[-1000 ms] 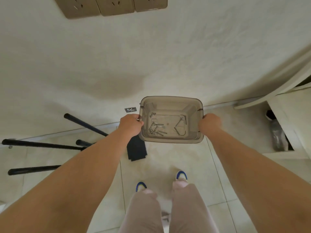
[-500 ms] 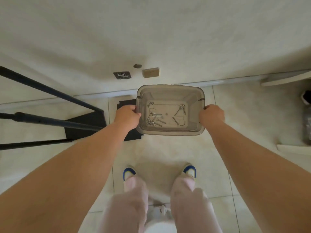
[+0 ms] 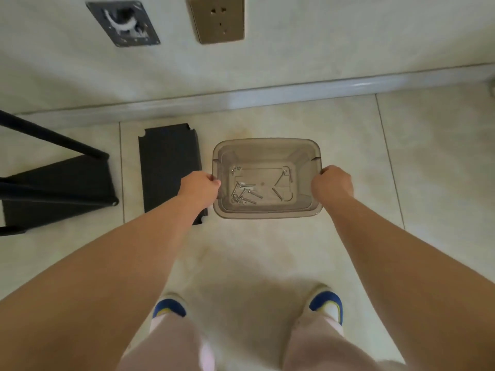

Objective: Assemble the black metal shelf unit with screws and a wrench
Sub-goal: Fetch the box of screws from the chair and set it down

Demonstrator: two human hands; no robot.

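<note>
Tiled floor [image 3: 267, 263], left hand [image 3: 198, 188] and right hand [image 3: 332, 184] curled gripping bin [image 3: 267, 212] rims, screws [image 3: 245, 194] inside

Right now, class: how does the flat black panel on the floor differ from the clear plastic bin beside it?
The black panel is opaque, flat metal with notched corners; the clear bin is see-through and deep. The panel lies untouched and bare; the bin is gripped by the left hand and right hand and holds screws. Both are rectangular.

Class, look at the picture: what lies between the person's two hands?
In the head view, a clear plastic tub of screws, gripped at its rim by the left hand and right hand.
</note>
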